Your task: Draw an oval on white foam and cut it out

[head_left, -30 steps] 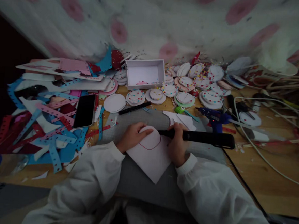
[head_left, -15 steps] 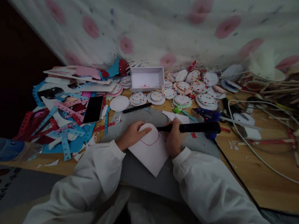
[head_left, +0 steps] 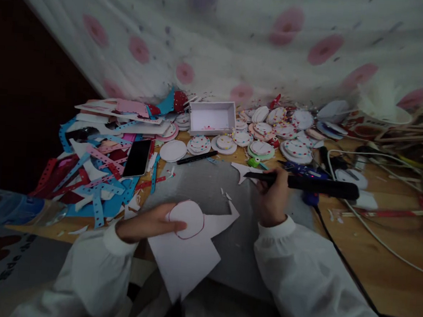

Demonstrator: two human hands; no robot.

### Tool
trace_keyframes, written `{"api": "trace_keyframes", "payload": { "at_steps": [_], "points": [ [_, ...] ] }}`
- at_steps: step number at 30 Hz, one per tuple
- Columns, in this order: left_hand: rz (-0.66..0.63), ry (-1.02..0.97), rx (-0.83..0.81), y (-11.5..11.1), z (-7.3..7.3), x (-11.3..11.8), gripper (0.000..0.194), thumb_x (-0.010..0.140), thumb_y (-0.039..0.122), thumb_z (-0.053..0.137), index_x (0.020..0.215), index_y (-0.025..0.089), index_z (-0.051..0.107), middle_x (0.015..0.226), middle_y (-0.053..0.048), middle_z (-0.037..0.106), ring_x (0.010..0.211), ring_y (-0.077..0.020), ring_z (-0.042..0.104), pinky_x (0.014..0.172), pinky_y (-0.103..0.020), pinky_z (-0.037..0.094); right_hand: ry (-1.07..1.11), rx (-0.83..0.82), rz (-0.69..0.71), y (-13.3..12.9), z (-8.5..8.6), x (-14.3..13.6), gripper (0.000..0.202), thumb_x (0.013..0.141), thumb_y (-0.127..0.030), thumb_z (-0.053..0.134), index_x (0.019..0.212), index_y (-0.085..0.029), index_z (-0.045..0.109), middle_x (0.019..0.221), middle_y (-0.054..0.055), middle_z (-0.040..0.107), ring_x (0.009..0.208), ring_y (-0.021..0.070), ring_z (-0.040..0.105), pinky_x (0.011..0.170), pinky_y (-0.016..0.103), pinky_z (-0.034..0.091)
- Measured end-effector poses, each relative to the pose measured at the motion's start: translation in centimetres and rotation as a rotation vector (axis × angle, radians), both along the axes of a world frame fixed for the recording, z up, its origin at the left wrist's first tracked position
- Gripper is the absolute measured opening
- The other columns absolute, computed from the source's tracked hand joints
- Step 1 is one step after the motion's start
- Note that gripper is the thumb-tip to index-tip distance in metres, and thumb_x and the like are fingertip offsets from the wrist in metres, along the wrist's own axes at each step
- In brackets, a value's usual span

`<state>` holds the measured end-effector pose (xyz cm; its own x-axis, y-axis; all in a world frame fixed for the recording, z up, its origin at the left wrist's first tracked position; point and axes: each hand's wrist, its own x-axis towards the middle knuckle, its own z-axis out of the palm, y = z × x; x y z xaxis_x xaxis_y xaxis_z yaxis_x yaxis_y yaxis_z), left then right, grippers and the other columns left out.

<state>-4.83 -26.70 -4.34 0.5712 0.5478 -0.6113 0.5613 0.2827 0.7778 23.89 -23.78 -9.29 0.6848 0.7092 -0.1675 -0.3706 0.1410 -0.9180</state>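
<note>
My left hand (head_left: 152, 224) pinches a white sheet (head_left: 186, 263) near the table's front edge, thumb on top. A red-outlined circle (head_left: 187, 219) is on this sheet, and a jagged strip (head_left: 223, 222) sticks out to its right. My right hand (head_left: 273, 196) is closed around a black craft knife (head_left: 320, 186), its dark tip pointing left, apart from the sheet. A white offcut (head_left: 240, 172) lies beside the knife tip, and small white scraps (head_left: 225, 194) lie on the grey mat (head_left: 203, 179).
Stacked white discs with coloured dots (head_left: 264, 131) and a white box (head_left: 212, 119) line the back. Coloured strips (head_left: 98, 170) and a phone (head_left: 137, 158) are at left, with a bottle (head_left: 19, 208). A blue glue gun (head_left: 305, 171) and a white cable (head_left: 349, 202) are at right.
My left hand has brought the sheet toward me and left, turning it. The knife has moved right, away from the sheet. A jagged strip now shows beside the circle. The view has shifted slightly.
</note>
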Motion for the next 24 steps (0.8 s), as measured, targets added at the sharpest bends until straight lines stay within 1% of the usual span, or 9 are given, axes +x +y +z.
{"api": "trace_keyframes", "payload": {
  "at_steps": [2, 5, 7, 9, 13, 16, 19, 22, 24],
  "points": [
    [-0.060, -0.013, -0.025, 1.7, 0.1, 0.4, 0.066, 0.071, 0.045, 0.072, 0.128, 0.019, 0.052, 0.111, -0.005, 0.067, 0.089, -0.0204, 0.063, 0.067, -0.024, 0.050, -0.005, 0.030, 0.037, -0.4, 0.6, -1.2, 0.027, 0.072, -0.043, 0.058, 0.064, -0.021, 0.045, 0.055, -0.009, 0.042, 0.040, 0.0050, 0.036, 0.038, 0.018, 0.026],
    [-0.210, -0.023, 0.080, 4.9, -0.4, 2.7, 0.053, 0.063, 0.037, 0.078, 0.111, 0.019, 0.064, 0.104, -0.002, 0.069, 0.093, -0.0204, 0.062, 0.073, -0.023, 0.048, -0.125, 0.118, 0.151, -1.0, 1.5, -3.5, 0.025, 0.073, -0.040, 0.066, 0.074, -0.021, 0.050, 0.057, -0.009, 0.047, 0.044, 0.0062, 0.042, 0.042, 0.019, 0.032],
    [-0.283, -0.043, 0.088, 6.6, -1.4, 4.5, 0.038, 0.066, 0.040, 0.076, 0.096, 0.016, 0.069, 0.092, -0.002, 0.071, 0.082, -0.0192, 0.063, 0.066, -0.022, 0.047, -0.216, 0.150, 0.227, -1.2, 1.7, -4.7, 0.023, 0.078, -0.040, 0.065, 0.080, -0.022, 0.050, 0.060, -0.009, 0.048, 0.046, 0.0071, 0.044, 0.045, 0.020, 0.033],
    [-0.233, -0.066, 0.161, 7.5, -2.7, 5.9, 0.032, 0.069, 0.043, 0.073, 0.086, 0.015, 0.071, 0.079, -0.002, 0.070, 0.070, -0.0172, 0.062, 0.059, -0.022, 0.044, -0.313, 0.146, 0.270, -1.2, 1.3, -5.5, 0.021, 0.081, -0.039, 0.063, 0.082, -0.022, 0.051, 0.063, -0.008, 0.050, 0.049, 0.0081, 0.046, 0.048, 0.022, 0.035],
    [-0.002, -0.114, 0.265, 7.0, -5.0, 6.6, 0.033, 0.072, 0.045, 0.070, 0.083, 0.014, 0.070, 0.074, -0.002, 0.069, 0.066, -0.0171, 0.062, 0.055, -0.023, 0.042, -0.466, 0.064, 0.280, -1.0, -0.4, -6.2, 0.017, 0.080, -0.034, 0.064, 0.080, -0.021, 0.053, 0.072, -0.005, 0.052, 0.061, 0.0110, 0.050, 0.057, 0.025, 0.040],
    [0.096, -0.034, 0.388, 5.6, -5.9, 6.2, 0.038, 0.072, 0.049, 0.069, 0.082, 0.013, 0.069, 0.073, -0.003, 0.067, 0.066, -0.0178, 0.061, 0.053, -0.024, 0.041, -0.513, 0.006, 0.274, -1.1, -1.3, -6.5, 0.016, 0.080, -0.032, 0.063, 0.076, -0.021, 0.053, 0.071, -0.005, 0.052, 0.065, 0.0126, 0.050, 0.060, 0.026, 0.041],
    [0.123, 0.041, 0.522, 4.4, -6.3, 6.2, 0.036, 0.077, 0.050, 0.065, 0.086, 0.016, 0.070, 0.075, -0.003, 0.068, 0.070, -0.0188, 0.063, 0.057, -0.025, 0.043, -0.586, -0.004, 0.252, -1.3, -1.3, -6.9, 0.019, 0.080, -0.031, 0.063, 0.070, -0.021, 0.051, 0.066, -0.005, 0.050, 0.062, 0.0125, 0.048, 0.058, 0.025, 0.039],
    [0.097, 0.063, 0.616, 4.0, -6.5, 6.3, 0.030, 0.080, 0.047, 0.064, 0.087, 0.018, 0.070, 0.081, -0.003, 0.070, 0.078, -0.0204, 0.064, 0.067, -0.028, 0.045, -0.672, -0.012, 0.239, -1.4, -1.3, -7.2, 0.022, 0.080, -0.031, 0.063, 0.068, -0.021, 0.048, 0.063, -0.006, 0.048, 0.059, 0.0123, 0.045, 0.055, 0.025, 0.037],
    [0.098, 0.094, 0.650, 3.9, -6.5, 6.4, 0.028, 0.079, 0.045, 0.064, 0.085, 0.018, 0.069, 0.081, -0.003, 0.070, 0.078, -0.0209, 0.064, 0.069, -0.028, 0.044, -0.714, -0.010, 0.252, -1.5, -1.4, -7.3, 0.022, 0.082, -0.031, 0.062, 0.068, -0.021, 0.047, 0.062, -0.006, 0.047, 0.058, 0.0123, 0.044, 0.053, 0.026, 0.036]
  ]
}}
